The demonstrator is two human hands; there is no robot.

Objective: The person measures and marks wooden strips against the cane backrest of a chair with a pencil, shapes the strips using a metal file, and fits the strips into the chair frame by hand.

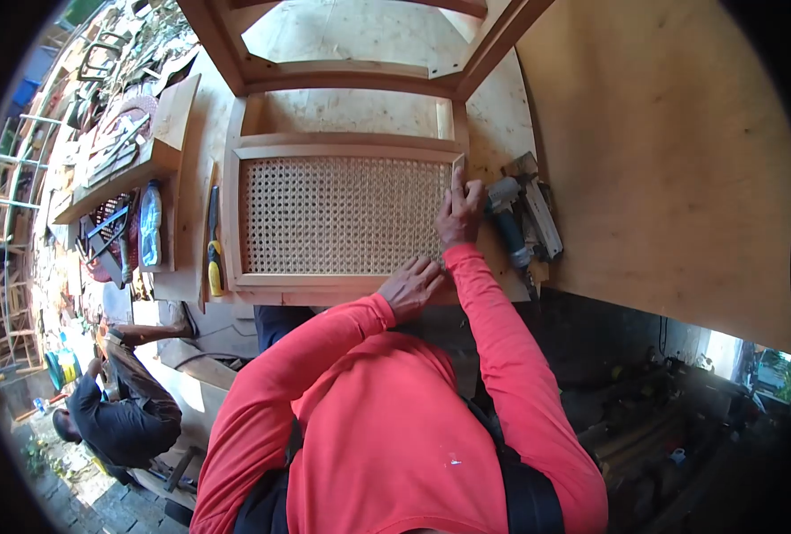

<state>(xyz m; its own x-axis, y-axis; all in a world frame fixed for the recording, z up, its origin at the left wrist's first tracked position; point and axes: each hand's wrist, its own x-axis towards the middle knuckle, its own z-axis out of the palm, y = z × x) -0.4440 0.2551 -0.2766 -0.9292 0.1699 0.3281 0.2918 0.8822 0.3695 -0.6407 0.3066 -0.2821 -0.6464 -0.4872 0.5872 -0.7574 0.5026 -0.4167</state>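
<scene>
A wooden chair frame lies on the workbench, with a woven cane panel (346,215) set inside light wooden strips (342,152). My right hand (460,212) is at the panel's right edge. Its index finger stretches along the side strip towards the upper corner, while the other fingers are bent and apart. Close to the lower right corner, my left hand (411,287) rests over the bottom strip (315,279), fingers laid out and slightly bent. Neither hand visibly holds a loose object. My palms hide part of the right and lower strips.
A teal and grey power tool (508,222) lies right of the frame. On the left are a yellow-handled chisel-like tool (214,258), a plastic bottle (150,227) and a wooden box (128,182). Chair legs (493,49) rise beyond. A seated person (124,400) is at lower left.
</scene>
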